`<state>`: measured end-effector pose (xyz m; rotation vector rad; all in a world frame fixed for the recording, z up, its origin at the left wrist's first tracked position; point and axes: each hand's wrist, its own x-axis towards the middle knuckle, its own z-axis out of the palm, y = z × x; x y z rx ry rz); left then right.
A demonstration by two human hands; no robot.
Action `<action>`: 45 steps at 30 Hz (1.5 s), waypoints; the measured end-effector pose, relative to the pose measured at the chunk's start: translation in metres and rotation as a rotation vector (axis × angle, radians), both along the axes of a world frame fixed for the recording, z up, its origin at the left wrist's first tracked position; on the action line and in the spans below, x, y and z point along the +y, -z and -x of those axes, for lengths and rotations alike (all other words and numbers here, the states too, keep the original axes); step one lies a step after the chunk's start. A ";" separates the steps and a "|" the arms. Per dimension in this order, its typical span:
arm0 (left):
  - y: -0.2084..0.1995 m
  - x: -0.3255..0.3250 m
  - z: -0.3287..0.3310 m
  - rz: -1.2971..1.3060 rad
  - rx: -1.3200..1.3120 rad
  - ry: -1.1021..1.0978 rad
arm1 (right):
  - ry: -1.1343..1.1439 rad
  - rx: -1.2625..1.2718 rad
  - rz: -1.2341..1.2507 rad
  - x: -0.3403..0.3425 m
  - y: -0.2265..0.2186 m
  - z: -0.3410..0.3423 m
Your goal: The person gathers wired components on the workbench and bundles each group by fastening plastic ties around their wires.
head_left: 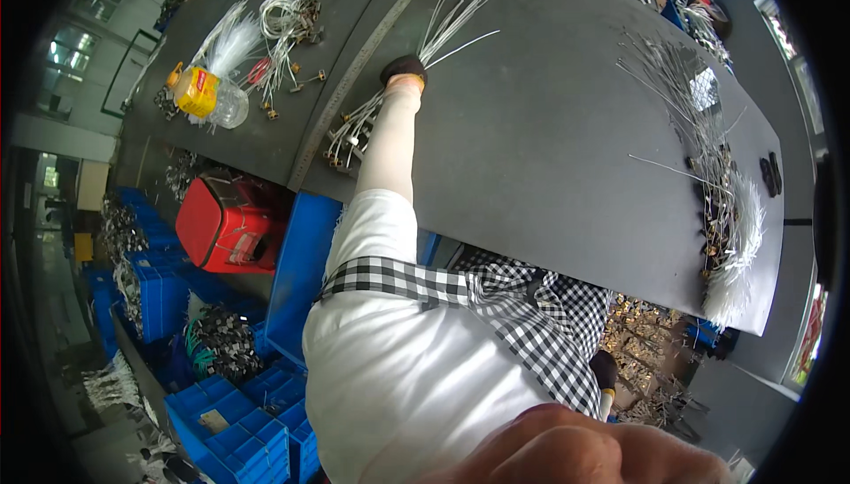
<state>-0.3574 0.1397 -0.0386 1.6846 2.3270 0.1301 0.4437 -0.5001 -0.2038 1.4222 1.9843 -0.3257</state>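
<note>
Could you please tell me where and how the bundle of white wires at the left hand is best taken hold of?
Probably at the narrow part by the left hand, coming from above. The bundle of white wires draws together there, so fingers could close around it, while its far ends fan out loosely over the grey table.

A single wide fisheye view looks down from head height, the wearer's white-clad torso (pixel 407 360) close below, the grey tabletop (pixel 540 121) stretching beyond, its edges bowed.
</note>
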 end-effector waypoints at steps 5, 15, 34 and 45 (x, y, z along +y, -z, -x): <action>-0.054 -0.013 -0.016 -0.005 -0.058 0.028 | 0.518 0.465 -0.262 0.035 -0.047 0.036; -0.207 -0.081 -0.173 -0.405 -0.502 0.412 | 0.891 1.545 -0.314 0.305 -0.324 0.219; -0.242 -0.092 -0.409 -0.348 -1.035 0.851 | 0.311 1.702 -0.885 0.470 -0.507 0.298; -0.307 -0.056 -0.419 -0.717 -1.227 1.239 | 0.167 1.733 -1.212 0.494 -0.578 0.296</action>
